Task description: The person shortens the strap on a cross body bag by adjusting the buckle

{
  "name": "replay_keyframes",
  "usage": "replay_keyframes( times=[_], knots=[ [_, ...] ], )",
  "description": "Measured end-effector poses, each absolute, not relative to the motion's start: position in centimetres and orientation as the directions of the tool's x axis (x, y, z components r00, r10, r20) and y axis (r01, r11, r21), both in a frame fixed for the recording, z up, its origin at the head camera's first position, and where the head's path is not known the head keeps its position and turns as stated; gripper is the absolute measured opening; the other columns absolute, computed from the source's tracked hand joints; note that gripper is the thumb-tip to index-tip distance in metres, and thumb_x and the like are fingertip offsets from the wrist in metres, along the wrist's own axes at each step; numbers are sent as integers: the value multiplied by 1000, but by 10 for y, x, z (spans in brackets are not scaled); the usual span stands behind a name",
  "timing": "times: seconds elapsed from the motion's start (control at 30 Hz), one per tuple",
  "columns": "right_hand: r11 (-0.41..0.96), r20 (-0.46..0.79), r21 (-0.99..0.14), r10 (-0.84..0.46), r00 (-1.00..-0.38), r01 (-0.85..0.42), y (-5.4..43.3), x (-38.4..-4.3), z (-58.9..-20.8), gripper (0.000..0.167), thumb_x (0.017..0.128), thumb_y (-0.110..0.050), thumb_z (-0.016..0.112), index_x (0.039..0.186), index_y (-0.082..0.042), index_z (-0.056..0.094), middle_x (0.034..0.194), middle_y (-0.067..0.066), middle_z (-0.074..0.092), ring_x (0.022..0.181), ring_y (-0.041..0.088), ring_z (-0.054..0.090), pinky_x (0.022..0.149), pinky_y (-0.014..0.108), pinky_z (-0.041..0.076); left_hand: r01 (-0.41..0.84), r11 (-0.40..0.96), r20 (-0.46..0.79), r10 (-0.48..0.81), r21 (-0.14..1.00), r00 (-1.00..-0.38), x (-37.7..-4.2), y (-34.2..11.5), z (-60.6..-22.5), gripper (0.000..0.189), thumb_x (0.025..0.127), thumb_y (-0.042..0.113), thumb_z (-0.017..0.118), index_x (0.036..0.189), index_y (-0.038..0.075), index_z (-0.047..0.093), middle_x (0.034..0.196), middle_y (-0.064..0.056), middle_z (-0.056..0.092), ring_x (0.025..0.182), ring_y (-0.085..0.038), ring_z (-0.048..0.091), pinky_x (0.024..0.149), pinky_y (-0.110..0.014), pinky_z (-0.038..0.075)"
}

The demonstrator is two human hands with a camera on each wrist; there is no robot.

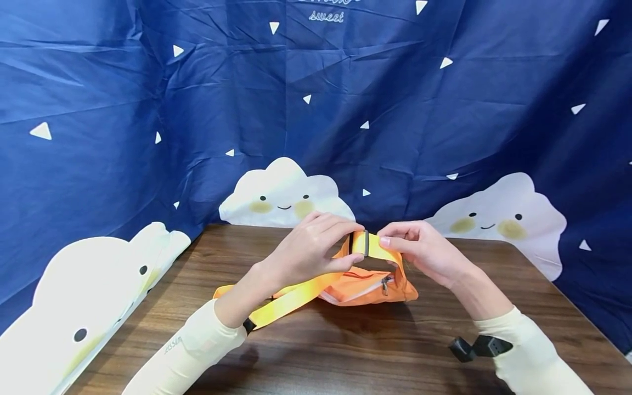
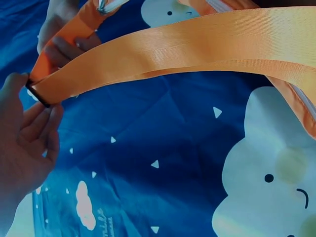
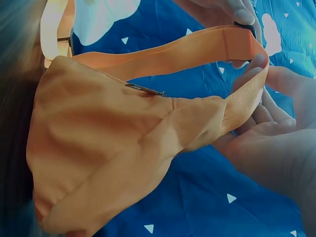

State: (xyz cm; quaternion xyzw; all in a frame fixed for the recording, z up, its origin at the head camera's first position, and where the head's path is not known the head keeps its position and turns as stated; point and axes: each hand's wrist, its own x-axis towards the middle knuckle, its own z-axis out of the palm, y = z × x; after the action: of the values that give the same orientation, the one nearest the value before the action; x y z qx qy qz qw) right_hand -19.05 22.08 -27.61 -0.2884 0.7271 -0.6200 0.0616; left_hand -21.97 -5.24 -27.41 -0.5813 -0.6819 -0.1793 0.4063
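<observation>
An orange waist bag (image 1: 362,286) with a zipper lies on the table, its yellow-orange strap (image 1: 296,300) raised and looped above it. My left hand (image 1: 308,249) pinches the dark strap slider (image 1: 366,243) between thumb and fingers. Just right of the slider, my right hand (image 1: 430,251) grips the strap between thumb and fingers. In the left wrist view, the strap (image 2: 163,49) runs from the slider (image 2: 38,94) across the top. The bag's broad side (image 3: 108,133) fills much of the right wrist view, with the strap bending over the right fingers.
The bag rests on a brown wood-grain table (image 1: 336,356). Behind and to the left hangs a blue cloth (image 1: 306,71) with white triangles and smiling clouds. A black wrist device (image 1: 486,346) sits on the right sleeve. The strap's left part passes behind the left forearm.
</observation>
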Motion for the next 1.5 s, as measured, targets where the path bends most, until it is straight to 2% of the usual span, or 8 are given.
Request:
replay_keyframes(
  times=[0.23, 0.5, 0.7, 1.13, 1.5],
  knots=[
    [58, 262, -941, -503, -824, -334, 217, -188, -278, 17, 101, -7, 60, 110, 4, 70, 89, 10, 71, 83, 21, 65, 78, 36, 56, 945, 236, 753, 658, -226, 16, -219, -50, -276, 41, 91, 36, 77, 118, 7, 69, 112, 0, 70, 108, -13, 61, 96, -31, 44],
    [47, 258, -943, -524, -811, -330, 211, -187, -278, 18, 102, -6, 60, 112, 4, 70, 94, 11, 72, 87, 25, 64, 86, 38, 53, 941, 244, 738, 675, -233, 8, -218, -47, -280, 43, 90, 38, 77, 119, 7, 71, 113, -1, 70, 111, -13, 60, 99, -31, 43],
    [39, 272, -936, -554, -787, -351, 217, -190, -275, 19, 102, -4, 58, 115, 5, 69, 96, 11, 71, 87, 21, 65, 82, 34, 54, 938, 254, 751, 660, -235, 9, -218, -49, -278, 45, 90, 38, 78, 121, 6, 70, 117, -1, 70, 114, -14, 61, 100, -32, 42],
    [71, 276, -927, -537, -797, -369, 218, -186, -275, 16, 100, -3, 61, 112, 5, 70, 88, 9, 71, 78, 17, 64, 70, 31, 54, 941, 249, 747, 664, -229, 6, -217, -49, -279, 44, 90, 38, 77, 119, 7, 71, 115, 0, 70, 112, -13, 60, 98, -31, 43],
    [40, 274, -934, -555, -785, -354, 217, -186, -275, 18, 101, -3, 59, 114, 4, 69, 94, 9, 71, 85, 19, 65, 77, 32, 54, 941, 253, 753, 658, -225, 3, -217, -49, -278, 45, 90, 39, 77, 121, 7, 70, 116, 0, 70, 113, -13, 61, 98, -31, 43]
  ],
)
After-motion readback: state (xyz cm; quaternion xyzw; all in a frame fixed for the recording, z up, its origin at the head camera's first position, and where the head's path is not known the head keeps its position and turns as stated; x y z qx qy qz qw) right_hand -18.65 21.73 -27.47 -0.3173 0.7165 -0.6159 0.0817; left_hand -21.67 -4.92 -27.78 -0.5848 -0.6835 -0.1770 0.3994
